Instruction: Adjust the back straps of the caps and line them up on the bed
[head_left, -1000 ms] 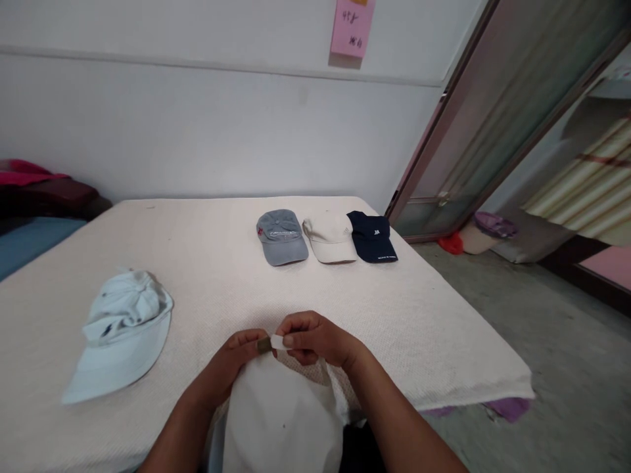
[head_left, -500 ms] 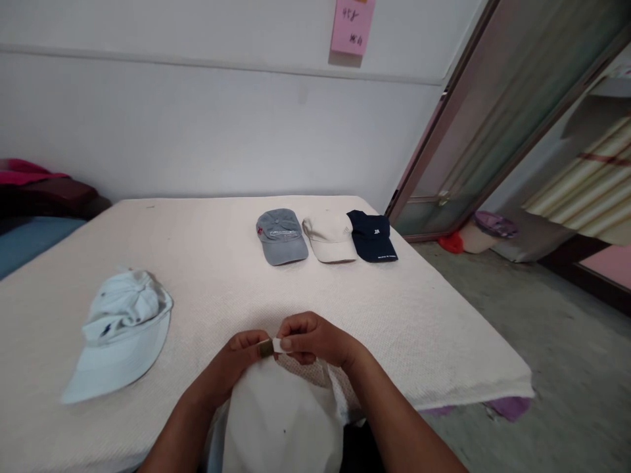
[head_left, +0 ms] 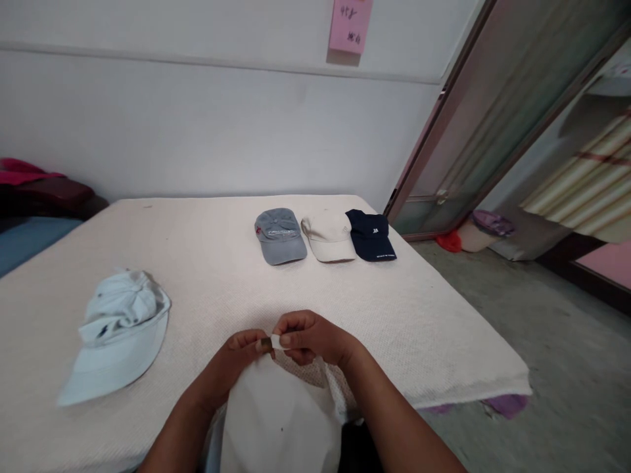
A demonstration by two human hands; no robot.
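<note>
Pinching on both sides: left hand (head_left: 231,364) has thumb and fingers closed on the dark clasp (head_left: 267,344); right hand (head_left: 318,338) is closed on the pale strap (head_left: 277,341). Off-white cap (head_left: 280,420) sits low between the forearms, at the near side of the cream cover (head_left: 221,282). Risk (judged): little strap shows between the fingertips, so a weak pinch could let it slip; uneven pull could twist it against the clasp. Orientation: strap end of cap points towards the wall (head_left: 197,131); long axis appears to run from person to wall. Brim not visible. Strap lies crosswise, left to right.
</note>
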